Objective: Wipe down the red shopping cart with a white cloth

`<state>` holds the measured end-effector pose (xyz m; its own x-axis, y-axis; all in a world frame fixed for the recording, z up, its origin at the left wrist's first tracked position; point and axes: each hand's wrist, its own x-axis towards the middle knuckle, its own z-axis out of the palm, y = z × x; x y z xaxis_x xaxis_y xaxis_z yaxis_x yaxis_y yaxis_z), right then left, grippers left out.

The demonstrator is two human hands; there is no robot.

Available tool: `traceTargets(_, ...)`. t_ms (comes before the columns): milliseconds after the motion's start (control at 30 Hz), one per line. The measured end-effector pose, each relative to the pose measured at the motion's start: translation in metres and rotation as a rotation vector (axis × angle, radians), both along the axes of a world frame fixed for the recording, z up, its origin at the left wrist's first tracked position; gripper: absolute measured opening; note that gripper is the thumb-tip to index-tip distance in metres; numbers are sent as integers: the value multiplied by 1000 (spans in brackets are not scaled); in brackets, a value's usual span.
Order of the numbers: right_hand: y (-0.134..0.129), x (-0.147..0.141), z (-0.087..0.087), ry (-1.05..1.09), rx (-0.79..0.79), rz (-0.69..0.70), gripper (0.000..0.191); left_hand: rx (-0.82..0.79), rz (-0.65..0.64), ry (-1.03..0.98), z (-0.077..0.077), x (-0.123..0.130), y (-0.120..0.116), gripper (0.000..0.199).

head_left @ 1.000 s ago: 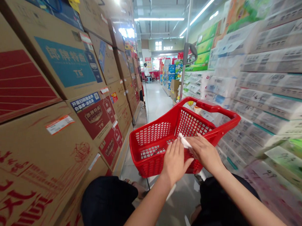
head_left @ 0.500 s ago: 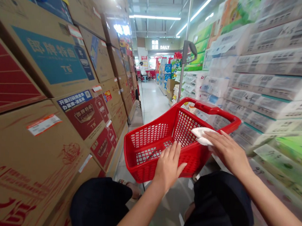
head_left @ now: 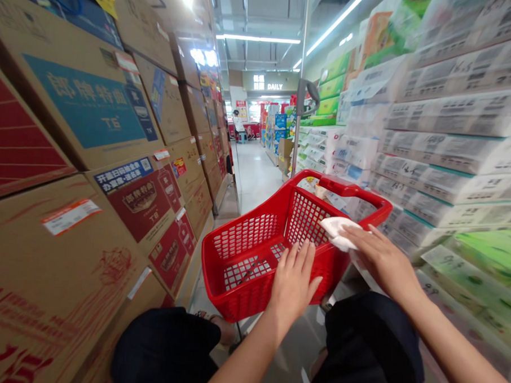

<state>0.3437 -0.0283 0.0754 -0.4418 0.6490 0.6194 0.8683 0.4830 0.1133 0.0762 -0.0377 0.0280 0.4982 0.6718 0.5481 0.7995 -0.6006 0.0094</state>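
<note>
A red plastic shopping basket [head_left: 239, 270] with lattice walls and a raised loop handle stands tilted in front of my knees. My left hand [head_left: 294, 280] rests on its near rim, fingers stretched out over the edge and thumb apart. Pressed against the rim near the handle end is a white cloth [head_left: 341, 230], bunched under the fingers of my right hand [head_left: 382, 256]. Whether it is fabric or paper I cannot tell. Inside the basket only its grid floor shows, with a dark thin line across it.
Cardboard cartons [head_left: 131, 225] are stacked along the left. White tissue packs [head_left: 443, 149] and green packs [head_left: 485, 258] rise on the right. A metal pole with a grey handle [head_left: 307, 98] stands behind the basket. Far down the aisle [head_left: 256, 174] a person [head_left: 238, 123] sits.
The whole view has shifted slightly, so the basket and pole appear further left and lower. Both hands stay at nearly the same places on the basket, the cloth still under my right fingers.
</note>
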Motion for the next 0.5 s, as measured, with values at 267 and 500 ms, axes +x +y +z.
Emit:
traceTargets(267, 12, 18, -11, 134, 116, -122, 48, -14, -48, -10, 2, -7, 4, 68)
traceTargets(500, 23, 13, 1, 66, 16, -22, 46, -58, -86, -60, 3, -6, 9, 70)
